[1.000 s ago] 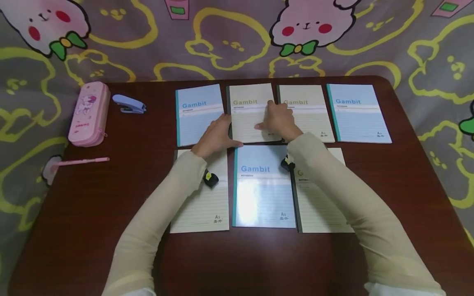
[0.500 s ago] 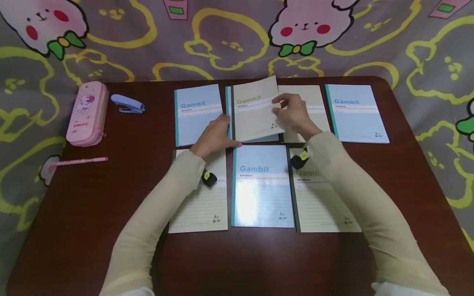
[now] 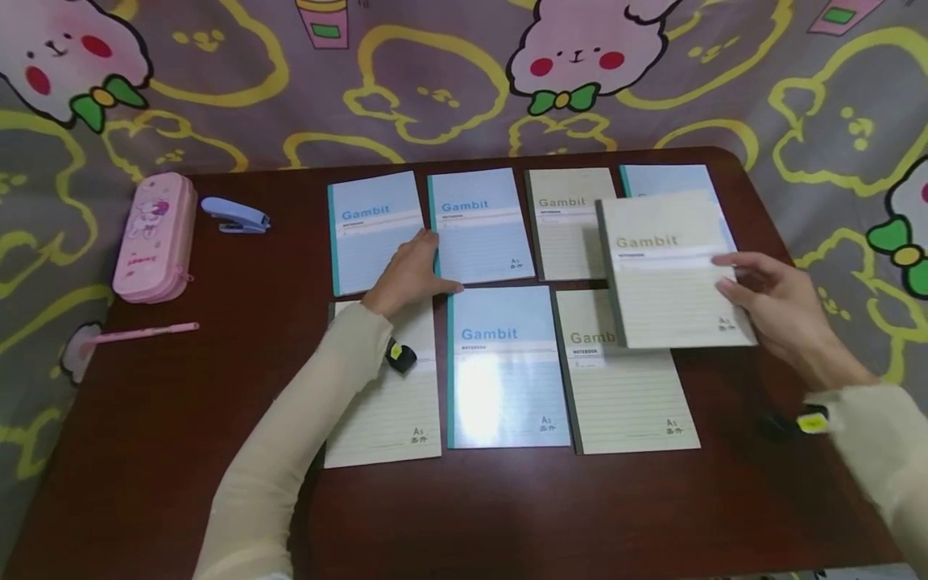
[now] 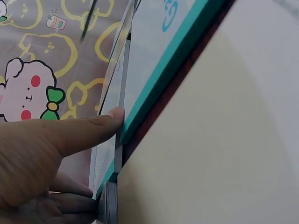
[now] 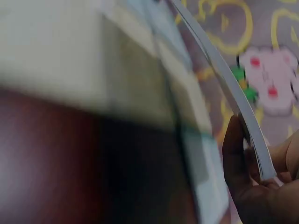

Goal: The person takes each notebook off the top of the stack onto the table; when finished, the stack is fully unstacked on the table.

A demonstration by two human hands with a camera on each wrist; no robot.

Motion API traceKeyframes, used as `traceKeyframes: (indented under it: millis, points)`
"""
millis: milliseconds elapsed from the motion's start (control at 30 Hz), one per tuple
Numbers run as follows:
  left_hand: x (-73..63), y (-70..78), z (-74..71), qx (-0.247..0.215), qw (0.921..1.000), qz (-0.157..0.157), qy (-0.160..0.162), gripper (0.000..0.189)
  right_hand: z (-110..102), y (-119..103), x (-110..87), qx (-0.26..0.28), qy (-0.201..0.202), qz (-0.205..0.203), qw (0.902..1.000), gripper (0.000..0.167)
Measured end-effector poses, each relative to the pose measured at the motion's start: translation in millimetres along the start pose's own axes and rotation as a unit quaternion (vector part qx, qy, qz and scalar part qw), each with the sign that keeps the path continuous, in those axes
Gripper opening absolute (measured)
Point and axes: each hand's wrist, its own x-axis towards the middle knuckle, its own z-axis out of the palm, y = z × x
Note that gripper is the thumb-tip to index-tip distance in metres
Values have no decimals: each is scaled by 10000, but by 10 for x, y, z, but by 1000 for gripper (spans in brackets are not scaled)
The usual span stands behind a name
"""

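Observation:
My right hand [image 3: 786, 314] pinches the right edge of a cream Gambit notebook [image 3: 674, 298], held raised over the right side of the table. In the right wrist view, thumb and fingers close on the thin page edge of this notebook [image 5: 251, 123]. My left hand [image 3: 408, 275] rests by the left end of the table's middle, its fingertips between the back-left blue notebook [image 3: 377, 258] and the blue one [image 3: 482, 242] beside it. Its thumb reaches toward the top corner of the front blue notebook [image 3: 507, 379]. The left wrist view has the thumb [image 4: 93, 128] at a teal-spined notebook.
Other notebooks lie in two rows: a cream one [image 3: 565, 254] and a partly covered blue one [image 3: 667, 179] behind, cream ones [image 3: 631, 411] [image 3: 391, 411] in front. At left are a pink pencil case [image 3: 154, 238], a blue stapler [image 3: 235, 216] and a pink pen [image 3: 145, 332].
My right hand has lifted the cream notebook off a blue one in the back row and carried it right and toward me. The left hand has stayed nearly in place.

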Motion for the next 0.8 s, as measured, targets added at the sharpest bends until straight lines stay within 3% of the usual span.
traceKeyframes:
  millis: [133,267,367,533,633,800]
  points:
    - [-14,-5,-8,-14,10000,6,12,100,-431,493,-359,-920,387,173,9949,32]
    - [-9,-2,2,-29,10000,61,20,99,-664,887,-620,-842,729,101,9937,31]
    - [-17,-19,12,-54,10000,72,0,99,-688,1066,-715,-790,753,44,9940,35]
    - [-24,-53,16,-30,10000,20,-51,99,-583,1164,-756,-1797,502,71,9824,32]
    - [-15,-56,11,-28,10000,66,-37,100,-502,1138,-775,-2689,575,-458,9604,35]
    - [-11,-59,4,-68,9999,128,18,100,-369,1028,-797,-4015,989,-1929,8898,29]
